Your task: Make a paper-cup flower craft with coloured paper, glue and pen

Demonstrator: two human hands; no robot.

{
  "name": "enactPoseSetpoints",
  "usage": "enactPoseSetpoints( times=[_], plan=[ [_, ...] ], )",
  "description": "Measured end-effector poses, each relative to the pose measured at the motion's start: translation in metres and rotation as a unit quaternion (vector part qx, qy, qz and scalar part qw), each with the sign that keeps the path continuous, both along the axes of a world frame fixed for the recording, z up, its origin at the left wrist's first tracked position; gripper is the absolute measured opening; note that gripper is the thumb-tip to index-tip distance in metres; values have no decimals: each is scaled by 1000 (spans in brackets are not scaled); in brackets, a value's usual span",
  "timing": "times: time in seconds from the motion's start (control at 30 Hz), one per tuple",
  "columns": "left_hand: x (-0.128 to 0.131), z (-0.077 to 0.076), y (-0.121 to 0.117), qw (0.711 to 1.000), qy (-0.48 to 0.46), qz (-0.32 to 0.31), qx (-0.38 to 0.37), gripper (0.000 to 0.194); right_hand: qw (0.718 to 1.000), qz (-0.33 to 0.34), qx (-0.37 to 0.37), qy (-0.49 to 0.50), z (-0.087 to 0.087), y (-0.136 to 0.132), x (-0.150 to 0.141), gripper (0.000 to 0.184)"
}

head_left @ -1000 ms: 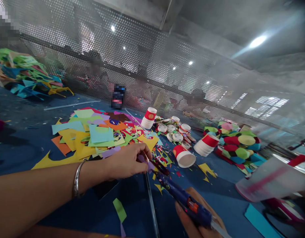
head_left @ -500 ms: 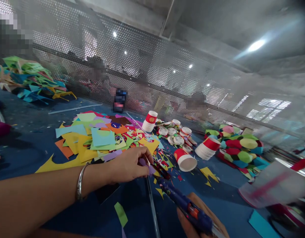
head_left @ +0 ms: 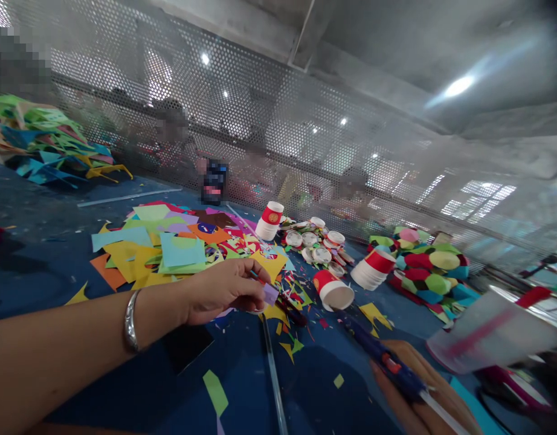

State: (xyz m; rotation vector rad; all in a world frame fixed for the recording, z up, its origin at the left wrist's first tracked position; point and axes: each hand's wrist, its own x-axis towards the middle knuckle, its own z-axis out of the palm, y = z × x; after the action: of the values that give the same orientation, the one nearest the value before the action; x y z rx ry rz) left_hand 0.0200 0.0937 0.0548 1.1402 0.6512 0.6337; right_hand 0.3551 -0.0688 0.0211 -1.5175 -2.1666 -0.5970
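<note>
My left hand (head_left: 226, 290), with a silver bangle on the wrist, pinches a small purple piece of paper (head_left: 270, 294) above the scraps. A white round edge shows under its fingers, too hidden to name. My right hand (head_left: 423, 383) is wrapped round a dark blue glue gun (head_left: 373, 350). Its nozzle points up and left, and a clear glue stick (head_left: 444, 414) sticks out at the back. Between the hands lies a dark red glossy object (head_left: 293, 310), partly covered. A loose glue stick (head_left: 273, 374) lies on the blue table below my left hand.
A heap of coloured paper (head_left: 183, 249) spreads behind my left hand. Paper cups (head_left: 333, 290) and cut cup bases (head_left: 321, 255) lie beyond it. Coloured paper balls (head_left: 435, 266) and a translucent tub (head_left: 482, 332) stand at right. Perforated metal screen (head_left: 260, 121) behind.
The glue gun has moved right and down, away from my left hand. My left hand still pinches the purple paper. The view has shifted slightly.
</note>
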Motion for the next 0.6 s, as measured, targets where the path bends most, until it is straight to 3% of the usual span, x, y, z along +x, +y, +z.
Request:
enactPoseSetpoints(
  times=[0.1,0.33,0.47,0.6],
  plan=[
    [0,-2,1,1000,-12,9,-1,35,997,-59,-38,-10,12,17,10,23],
    [-4,0,1,998,22,34,44,33,985,-31,-139,-100,18,59,27,36],
    [-5,1,5,997,28,34,61,35,980,-28,-149,-130,18,60,49,39],
    [-6,3,8,996,31,45,72,35,981,3,-137,-136,32,52,52,41]
  ],
)
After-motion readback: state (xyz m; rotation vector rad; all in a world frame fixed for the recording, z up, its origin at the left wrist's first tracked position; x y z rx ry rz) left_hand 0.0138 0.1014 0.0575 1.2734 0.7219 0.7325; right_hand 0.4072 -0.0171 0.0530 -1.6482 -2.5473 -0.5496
